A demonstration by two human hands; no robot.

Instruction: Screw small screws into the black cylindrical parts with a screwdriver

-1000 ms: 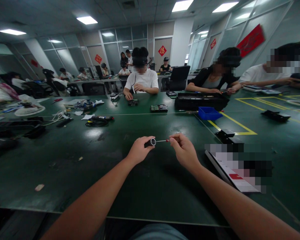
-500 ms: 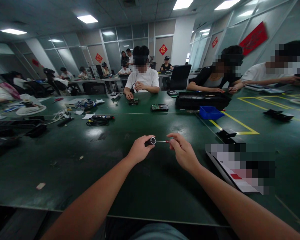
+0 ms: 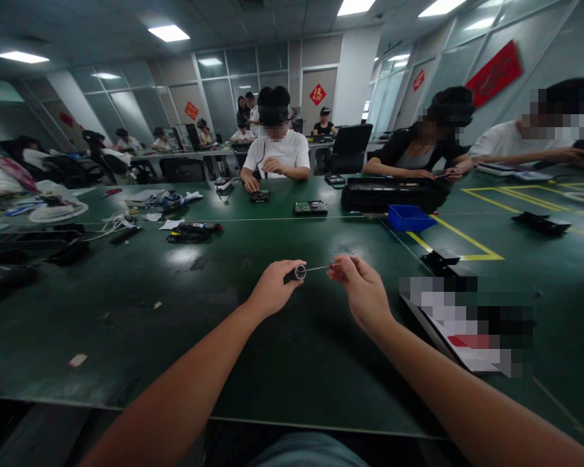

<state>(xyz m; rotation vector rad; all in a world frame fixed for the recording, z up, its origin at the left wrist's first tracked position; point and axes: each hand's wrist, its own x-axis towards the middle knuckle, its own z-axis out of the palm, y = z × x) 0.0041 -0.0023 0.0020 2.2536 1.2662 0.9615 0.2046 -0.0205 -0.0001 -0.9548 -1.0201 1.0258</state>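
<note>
My left hand (image 3: 275, 287) is closed around a small dark cylinder (image 3: 299, 272) with a pale ring at its end and spokes inside it. That ringed end faces right. In my right hand (image 3: 363, 285) is a thin screwdriver (image 3: 317, 268); the fingers are closed on its handle, which they mostly hide. The metal shaft runs left from my fingers, and its tip meets the ringed end of the cylinder. Whether the tip sits in a screw is too small to tell. Both hands are above the green table (image 3: 272, 370).
A blue bin (image 3: 410, 218) and black plastic parts (image 3: 440, 259) lie to the right, near a booklet (image 3: 460, 331). Coiled black cable (image 3: 194, 232) is at the left. Circuit-board devices (image 3: 310, 207) lie before a co-worker (image 3: 278, 152) across the table.
My right hand has turned, its fingers curling in more around the screwdriver handle. The shaft now slopes up to the right instead of lying level. My left hand stays almost in place.
</note>
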